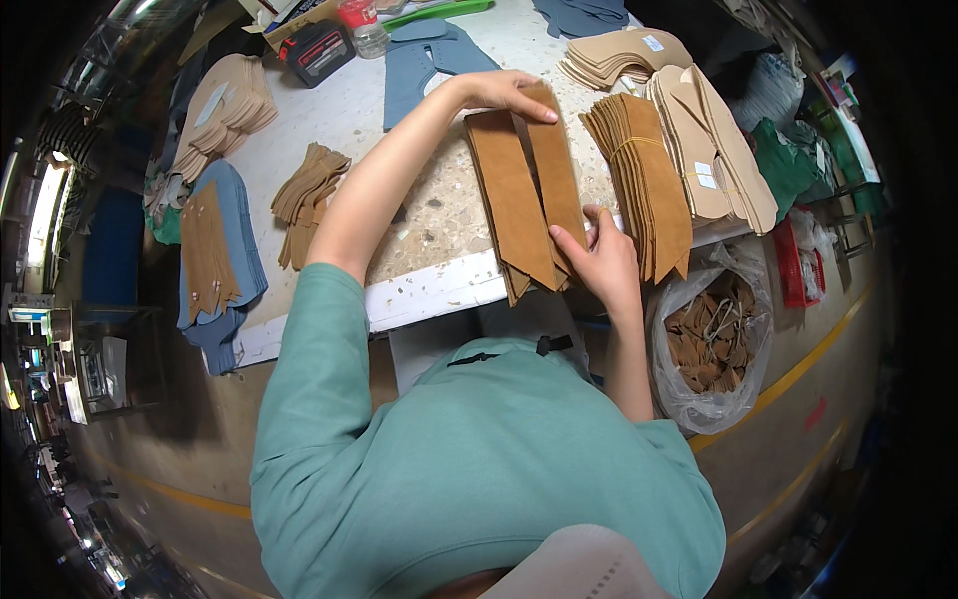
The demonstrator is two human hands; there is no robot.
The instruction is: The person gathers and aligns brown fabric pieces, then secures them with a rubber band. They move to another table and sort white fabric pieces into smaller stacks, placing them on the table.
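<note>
A long brown leather strip [553, 175] with a slanted lower end is held between my hands over the table's near edge. My left hand [507, 95] is closed over its far end, the thumb lying on top. At the near end, my right hand [602, 258] pinches the strip's right edge, thumb on top and the other fingers partly hidden behind. Left of it lies a stack of matching brown strips [507, 190], its pointed ends jutting past the edge. Close by on the right is a thick bundle of brown strips [649, 190], tied with a yellow band.
The speckled table [424, 235] carries small brown pieces [307, 190], blue-grey pieces [439, 60], beige stacks [714, 150] and a black-and-red box [316, 52]. Brown pieces lie over a blue stack [210, 250] at left. A clear bag of brown scraps [711, 339] stands at right.
</note>
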